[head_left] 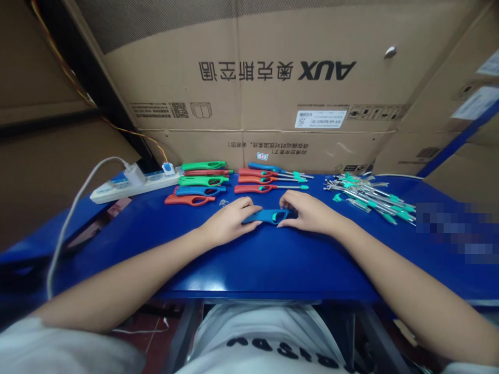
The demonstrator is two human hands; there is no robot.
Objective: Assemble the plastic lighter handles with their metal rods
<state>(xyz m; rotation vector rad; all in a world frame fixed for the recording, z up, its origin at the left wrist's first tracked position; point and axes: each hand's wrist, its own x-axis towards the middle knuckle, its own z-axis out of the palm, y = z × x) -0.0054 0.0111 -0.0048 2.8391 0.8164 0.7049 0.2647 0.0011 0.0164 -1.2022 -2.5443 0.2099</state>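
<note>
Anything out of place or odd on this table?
The cardboard box behind stands upside down, its print inverted. The tubes on the right lie in a loose heap, unlike the neatly rowed lighters. Nothing looks spilled or broken.

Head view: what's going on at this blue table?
A person's left hand and right hand together hold a blue lighter body flat on the blue table. Behind it lie green, red and blue lighters in rows, a pile of teal-tipped metal tubes to the right, and a power strip at the left.
</note>
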